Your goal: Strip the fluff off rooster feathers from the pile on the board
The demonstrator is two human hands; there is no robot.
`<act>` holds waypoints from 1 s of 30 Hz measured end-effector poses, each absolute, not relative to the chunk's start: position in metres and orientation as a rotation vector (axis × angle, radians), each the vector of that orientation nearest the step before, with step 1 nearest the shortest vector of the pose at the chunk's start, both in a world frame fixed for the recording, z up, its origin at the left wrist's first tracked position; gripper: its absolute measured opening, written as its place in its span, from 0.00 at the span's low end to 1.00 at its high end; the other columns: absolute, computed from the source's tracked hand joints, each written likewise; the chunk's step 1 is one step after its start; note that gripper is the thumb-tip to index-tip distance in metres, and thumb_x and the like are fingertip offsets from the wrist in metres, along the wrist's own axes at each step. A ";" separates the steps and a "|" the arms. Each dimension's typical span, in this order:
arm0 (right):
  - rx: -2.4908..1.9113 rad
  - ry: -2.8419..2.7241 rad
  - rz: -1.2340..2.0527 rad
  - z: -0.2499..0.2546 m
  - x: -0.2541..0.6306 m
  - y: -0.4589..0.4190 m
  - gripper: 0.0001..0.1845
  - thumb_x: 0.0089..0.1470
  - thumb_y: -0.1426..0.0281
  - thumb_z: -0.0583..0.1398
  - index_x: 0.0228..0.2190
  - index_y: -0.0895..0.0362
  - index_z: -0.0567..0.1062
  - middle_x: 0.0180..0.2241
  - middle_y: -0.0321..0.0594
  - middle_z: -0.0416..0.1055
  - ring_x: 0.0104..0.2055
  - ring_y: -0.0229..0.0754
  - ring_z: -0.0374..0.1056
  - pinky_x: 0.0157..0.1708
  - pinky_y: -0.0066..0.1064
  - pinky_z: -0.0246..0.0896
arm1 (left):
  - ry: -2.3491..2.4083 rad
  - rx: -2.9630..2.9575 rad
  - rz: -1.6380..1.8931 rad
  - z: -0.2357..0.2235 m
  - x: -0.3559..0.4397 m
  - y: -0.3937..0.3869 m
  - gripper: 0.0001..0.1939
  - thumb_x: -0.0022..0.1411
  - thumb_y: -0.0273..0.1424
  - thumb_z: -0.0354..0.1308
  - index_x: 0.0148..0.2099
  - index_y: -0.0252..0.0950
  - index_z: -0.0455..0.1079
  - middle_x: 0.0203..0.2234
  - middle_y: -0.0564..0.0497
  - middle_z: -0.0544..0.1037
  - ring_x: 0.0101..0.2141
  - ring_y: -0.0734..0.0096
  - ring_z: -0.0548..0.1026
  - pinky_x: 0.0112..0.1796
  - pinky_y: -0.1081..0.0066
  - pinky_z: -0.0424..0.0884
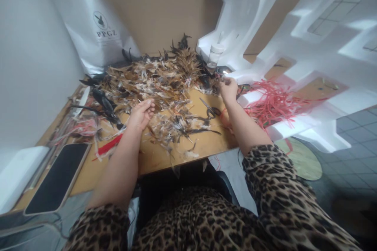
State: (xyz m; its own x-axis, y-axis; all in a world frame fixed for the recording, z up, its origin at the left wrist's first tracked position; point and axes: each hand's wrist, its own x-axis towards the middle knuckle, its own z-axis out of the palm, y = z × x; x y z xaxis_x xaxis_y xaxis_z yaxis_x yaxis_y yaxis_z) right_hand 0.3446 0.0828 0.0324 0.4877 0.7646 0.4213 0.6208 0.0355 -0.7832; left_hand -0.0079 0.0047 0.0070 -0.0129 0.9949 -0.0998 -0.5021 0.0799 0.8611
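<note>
A big heap of brown, tan and black feathers (pixel 159 78) covers the back of a wooden table (pixel 165 153). My left hand (pixel 141 113) rests on the front of the heap with its fingers curled loosely among the feathers. My right hand (pixel 229 87) reaches to the heap's right end, its fingers pinched together on something I cannot make out. A pair of scissors (pixel 209 109) lies on the table between my two hands, closer to my right forearm.
A bundle of red strips (pixel 273 104) lies on white foam packing (pixel 282 35) to the right. A small clear bottle (pixel 214 54) stands behind the heap. A white printed bag (pixel 91 23) leans at back left. A dark phone (pixel 57 176) lies at front left.
</note>
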 end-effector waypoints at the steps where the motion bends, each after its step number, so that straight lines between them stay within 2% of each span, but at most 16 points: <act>1: -1.585 -1.232 0.158 0.036 0.338 0.080 0.17 0.46 0.71 0.55 0.40 0.63 0.71 0.34 0.43 0.72 0.33 0.36 0.64 0.38 0.29 0.61 | 0.881 0.736 1.379 0.007 -0.008 0.005 0.12 0.45 0.29 0.66 0.34 0.33 0.72 0.22 0.54 0.72 0.20 0.83 0.69 0.19 0.83 0.62; 6: -1.296 -1.398 0.429 0.045 0.292 0.064 0.13 0.46 0.69 0.56 0.34 0.62 0.73 0.29 0.40 0.71 0.29 0.35 0.64 0.34 0.30 0.62 | 0.889 0.751 1.406 0.011 -0.008 0.003 0.10 0.46 0.29 0.65 0.33 0.32 0.73 0.22 0.53 0.72 0.19 0.83 0.68 0.18 0.82 0.61; 11: -1.225 -1.702 0.623 0.047 0.247 0.051 0.08 0.43 0.69 0.58 0.26 0.61 0.75 0.24 0.36 0.70 0.25 0.34 0.63 0.30 0.28 0.60 | 0.904 0.781 1.398 0.014 -0.004 0.001 0.10 0.46 0.29 0.65 0.33 0.32 0.73 0.22 0.52 0.72 0.20 0.82 0.68 0.18 0.82 0.61; 14: -1.283 -1.995 0.567 0.045 0.235 0.057 0.06 0.41 0.73 0.58 0.23 0.60 0.76 0.22 0.36 0.71 0.25 0.35 0.63 0.30 0.27 0.58 | 0.904 0.796 1.392 0.014 -0.003 0.001 0.10 0.46 0.29 0.65 0.33 0.31 0.73 0.22 0.53 0.72 0.20 0.82 0.69 0.18 0.82 0.61; 17: -1.405 -2.205 0.361 0.039 0.238 0.067 0.05 0.40 0.75 0.59 0.21 0.58 0.76 0.22 0.38 0.72 0.27 0.37 0.65 0.31 0.28 0.57 | 0.909 0.805 1.391 0.015 -0.003 0.000 0.10 0.46 0.29 0.65 0.33 0.31 0.73 0.22 0.53 0.72 0.20 0.82 0.69 0.18 0.82 0.61; 20: -1.554 -2.288 0.217 0.034 0.244 0.072 0.06 0.41 0.74 0.60 0.24 0.57 0.78 0.26 0.41 0.74 0.30 0.40 0.67 0.33 0.28 0.58 | 0.916 0.818 1.378 0.015 -0.001 0.000 0.10 0.46 0.29 0.65 0.33 0.30 0.73 0.22 0.52 0.73 0.20 0.82 0.69 0.18 0.82 0.62; 25: -1.715 -2.492 0.100 0.032 0.243 0.064 0.13 0.46 0.73 0.57 0.34 0.56 0.78 0.35 0.47 0.75 0.39 0.45 0.70 0.38 0.30 0.60 | 0.915 0.843 1.348 0.016 0.001 -0.002 0.11 0.46 0.29 0.65 0.34 0.30 0.73 0.23 0.52 0.73 0.20 0.82 0.70 0.18 0.82 0.61; 30: -1.878 -2.529 0.029 0.032 0.234 0.063 0.16 0.46 0.71 0.57 0.38 0.63 0.77 0.39 0.55 0.74 0.42 0.48 0.70 0.41 0.30 0.62 | 0.920 0.840 1.347 0.018 0.001 -0.003 0.11 0.45 0.28 0.65 0.34 0.30 0.73 0.22 0.53 0.73 0.20 0.83 0.69 0.18 0.82 0.61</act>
State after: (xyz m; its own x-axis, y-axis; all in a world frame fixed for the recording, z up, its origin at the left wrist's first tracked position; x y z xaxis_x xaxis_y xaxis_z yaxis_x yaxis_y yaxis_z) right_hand 0.2339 0.0629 0.0324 -0.2891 0.9572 -0.0174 0.9573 0.2889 -0.0098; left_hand 0.0013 -0.0035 0.0185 0.0034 0.9982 -0.0605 -0.4189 0.0564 0.9063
